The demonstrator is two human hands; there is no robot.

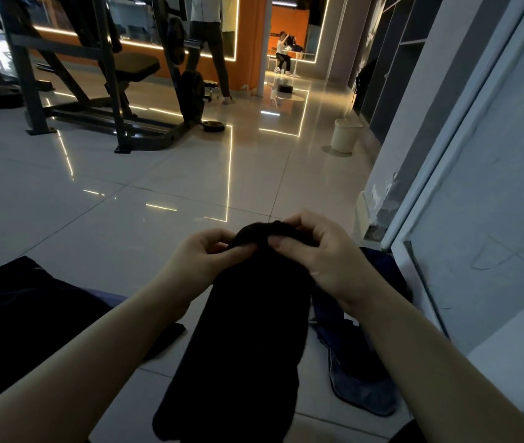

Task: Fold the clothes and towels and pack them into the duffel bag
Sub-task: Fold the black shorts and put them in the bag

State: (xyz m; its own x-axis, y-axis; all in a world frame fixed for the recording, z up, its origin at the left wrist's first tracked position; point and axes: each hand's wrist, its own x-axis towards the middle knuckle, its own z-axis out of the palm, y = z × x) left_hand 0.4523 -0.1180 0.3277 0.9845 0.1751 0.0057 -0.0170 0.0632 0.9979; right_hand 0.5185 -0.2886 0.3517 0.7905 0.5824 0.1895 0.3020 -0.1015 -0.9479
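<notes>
You hold black cloth [241, 340] up before you, above tiled floor [126, 225]. Your left hand [204, 255] pinches its top edge, right hand [313, 247] pinches same edge just beside; hands near together, both clamped on cloth. Cloth hangs down between your forearms. Blue bag [356, 372] lies on floor at right, behind cloth. Dark garment [20, 318] lies at left.

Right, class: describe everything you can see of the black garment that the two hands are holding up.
The black garment is a long, narrow piece of dark, soft-looking cloth, too dark to show seams or print. It hangs lengthwise, its lower end near the frame's bottom edge. The left hand and right hand both pinch its bunched top edge. It hangs above the tiled floor, in front of blue fabric.
</notes>
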